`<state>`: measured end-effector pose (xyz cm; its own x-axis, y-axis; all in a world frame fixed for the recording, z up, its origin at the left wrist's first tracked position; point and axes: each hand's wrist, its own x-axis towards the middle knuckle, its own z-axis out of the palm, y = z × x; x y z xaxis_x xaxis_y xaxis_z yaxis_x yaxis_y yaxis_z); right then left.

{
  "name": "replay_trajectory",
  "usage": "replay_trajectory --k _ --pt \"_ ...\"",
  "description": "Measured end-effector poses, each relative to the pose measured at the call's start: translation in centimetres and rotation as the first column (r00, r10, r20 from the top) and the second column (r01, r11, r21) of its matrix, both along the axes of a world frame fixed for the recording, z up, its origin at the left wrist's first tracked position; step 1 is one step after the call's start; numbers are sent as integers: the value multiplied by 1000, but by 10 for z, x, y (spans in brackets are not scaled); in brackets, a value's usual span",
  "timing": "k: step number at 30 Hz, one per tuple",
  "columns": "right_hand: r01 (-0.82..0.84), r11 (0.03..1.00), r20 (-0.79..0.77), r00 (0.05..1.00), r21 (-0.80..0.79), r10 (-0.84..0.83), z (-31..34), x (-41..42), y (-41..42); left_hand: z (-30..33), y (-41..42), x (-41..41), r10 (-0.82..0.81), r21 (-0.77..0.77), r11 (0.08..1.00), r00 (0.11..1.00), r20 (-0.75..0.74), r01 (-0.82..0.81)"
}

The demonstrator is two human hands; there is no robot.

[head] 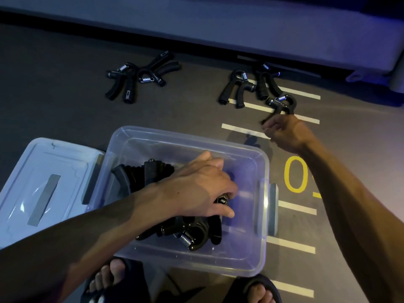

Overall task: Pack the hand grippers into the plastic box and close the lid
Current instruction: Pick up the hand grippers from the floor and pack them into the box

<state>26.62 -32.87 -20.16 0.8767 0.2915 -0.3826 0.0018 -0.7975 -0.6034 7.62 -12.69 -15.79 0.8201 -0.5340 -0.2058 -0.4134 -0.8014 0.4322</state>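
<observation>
A clear plastic box (261,162) stands open on the dark floor in front of me, with several black hand grippers (192,232) piled inside. My left hand (196,186) reaches into the box and holds one hand gripper (222,201) at its metal end. My right hand (284,134) is out past the box's far right corner, pinching the handle of another black hand gripper (282,103) lifted off the floor. Two hand grippers (247,84) lie behind it, and another pair (140,76) lies at the far left. The box lid (43,182) lies flat to the left.
My two feet in black sandals (122,281) stand just below the box. White stripes (295,248) and a yellow numeral (297,173) mark the floor on the right. A pale raised platform (240,29) runs along the far side.
</observation>
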Motion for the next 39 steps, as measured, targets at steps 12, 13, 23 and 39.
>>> replay_trajectory --k 12,13,23,39 --pt "-8 924 -60 998 -381 -16 -60 41 8 -7 8 5 -9 -47 999 998 -57 6" --pt "-22 918 -54 999 -396 1 -62 41 8 -6 9 4 -12 -40 999 998 -62 9" --pt "-69 922 107 987 -381 118 -63 2 -6 -5 13 -5 -35 -5 999 999 17 35" --pt "483 841 106 849 246 -518 -8 -47 -26 1 11 -26 -9 103 995 993 119 -3"
